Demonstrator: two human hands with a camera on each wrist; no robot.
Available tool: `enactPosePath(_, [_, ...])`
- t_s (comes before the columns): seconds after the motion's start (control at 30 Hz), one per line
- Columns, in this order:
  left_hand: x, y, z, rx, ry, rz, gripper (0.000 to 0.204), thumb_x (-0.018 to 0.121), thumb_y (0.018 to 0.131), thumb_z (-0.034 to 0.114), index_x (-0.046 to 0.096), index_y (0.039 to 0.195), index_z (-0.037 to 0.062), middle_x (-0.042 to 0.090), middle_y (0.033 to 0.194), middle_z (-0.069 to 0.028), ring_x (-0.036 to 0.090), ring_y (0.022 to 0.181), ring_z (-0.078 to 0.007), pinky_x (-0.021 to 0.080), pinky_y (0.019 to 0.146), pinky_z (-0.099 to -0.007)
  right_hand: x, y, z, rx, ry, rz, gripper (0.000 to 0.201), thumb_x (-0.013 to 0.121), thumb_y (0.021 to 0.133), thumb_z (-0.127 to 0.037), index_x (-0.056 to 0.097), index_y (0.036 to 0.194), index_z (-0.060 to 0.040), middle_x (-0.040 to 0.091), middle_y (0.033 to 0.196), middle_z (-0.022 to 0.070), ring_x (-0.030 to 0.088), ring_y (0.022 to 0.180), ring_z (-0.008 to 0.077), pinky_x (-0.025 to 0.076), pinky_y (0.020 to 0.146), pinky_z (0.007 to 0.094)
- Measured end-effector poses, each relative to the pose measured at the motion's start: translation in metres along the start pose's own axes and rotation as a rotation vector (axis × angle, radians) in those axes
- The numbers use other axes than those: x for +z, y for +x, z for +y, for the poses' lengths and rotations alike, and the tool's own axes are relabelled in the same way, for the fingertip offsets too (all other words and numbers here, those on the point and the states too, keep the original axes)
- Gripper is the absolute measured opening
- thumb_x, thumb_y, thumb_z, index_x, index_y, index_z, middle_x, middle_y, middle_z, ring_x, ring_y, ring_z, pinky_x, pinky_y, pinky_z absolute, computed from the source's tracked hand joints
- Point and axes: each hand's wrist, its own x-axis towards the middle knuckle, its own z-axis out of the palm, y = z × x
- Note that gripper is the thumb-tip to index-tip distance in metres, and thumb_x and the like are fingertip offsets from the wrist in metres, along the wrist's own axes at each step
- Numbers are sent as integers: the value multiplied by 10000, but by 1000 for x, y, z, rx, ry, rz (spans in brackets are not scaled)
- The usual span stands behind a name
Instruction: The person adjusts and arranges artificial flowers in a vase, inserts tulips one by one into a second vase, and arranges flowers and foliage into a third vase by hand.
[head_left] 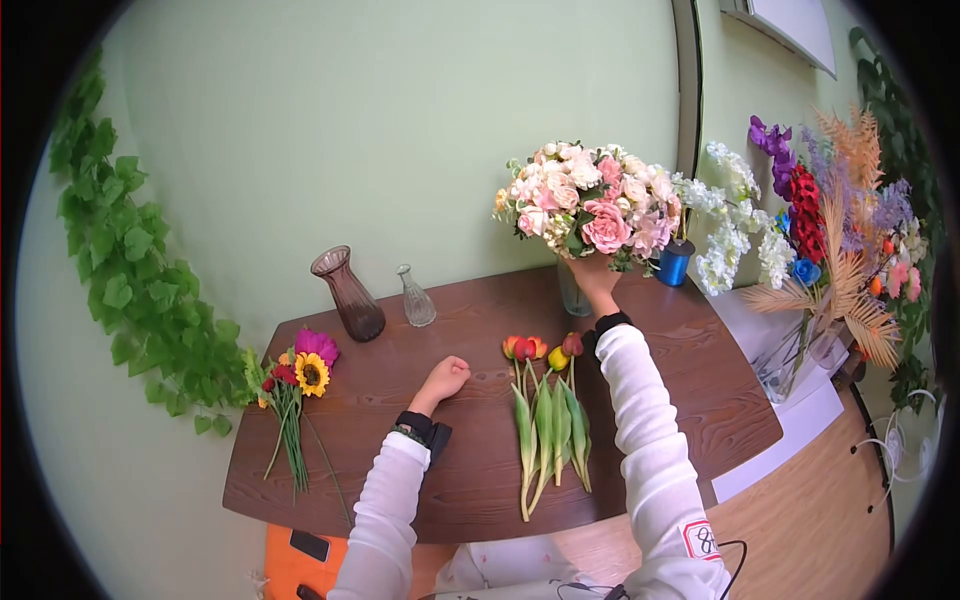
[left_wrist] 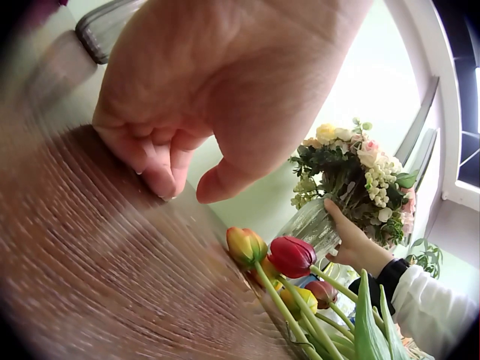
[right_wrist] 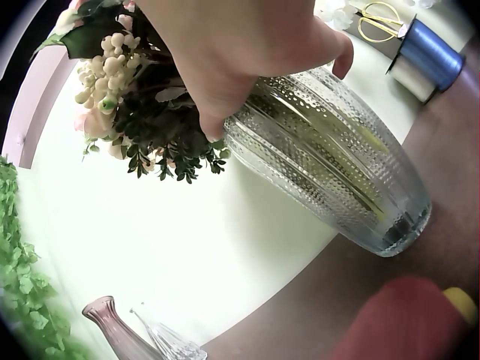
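My right hand (head_left: 597, 280) grips a clear textured glass vase (right_wrist: 337, 165) near its rim, thumb on one side and fingers on the other. A full bouquet of pink and cream roses (head_left: 590, 200) fills the top of that vase and hides its mouth in the head view. Over the middle of the table, my left hand (head_left: 447, 379) holds nothing, its fingers loosely bent, as the left wrist view also shows. Red, orange and yellow tulips (head_left: 545, 410) with long green leaves lie between the two forearms.
A purple-tinted glass vase (head_left: 350, 295) and a small clear bottle vase (head_left: 417, 300) stand toward the back left. At the left lies a bunch with a sunflower (head_left: 312, 375). A blue ribbon spool (head_left: 675, 262) stands right of the bouquet; more flowers (head_left: 830, 240) fill the far right.
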Motion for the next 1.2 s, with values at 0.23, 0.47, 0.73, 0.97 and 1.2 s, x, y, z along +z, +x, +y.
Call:
enactPosePath(0.23, [-1,-2,1,30,-6,6,192,583,750,135,559,894,11,582,759,-43,541,662,-125,455,620,-259,18,-2,16,47,-37,12,703,620,588,-531,535,1115,-73,541,1126,161,459,1079,356,302,949,444])
enactPosePath(0.47, [-5,-7,2,-23,-81,7,177,558,781,147,560,905,21,579,774,-38,536,714,-117,451,658,-252,-26,-3,11,102,-110,-446,872,502,668,-678,401,1234,-23,530,1126,221,416,1152,338,329,943,384])
enactPosePath(0.73, [-46,-61,35,-198,-241,-145,228,524,827,205,527,984,40,562,869,-17,519,779,-98,428,691,-221,-112,-47,6,65,502,-536,293,624,764,-203,580,954,15,600,880,101,558,865,171,451,742,261])
enactPosePath(0.97, [-108,-146,28,51,-134,-228,258,530,848,197,517,1048,35,570,933,-25,528,865,-105,427,771,-242,-220,-134,-47,137,742,-850,141,486,862,-106,548,780,-8,571,787,21,513,742,96,411,702,227])
enactPosePath(1.2, [-178,-200,-27,26,347,-36,332,550,835,269,513,1077,44,572,1005,-105,533,963,-216,409,851,-306,-237,-234,-58,447,814,-653,248,486,885,-191,495,673,-64,481,613,-14,431,572,54,327,533,189])
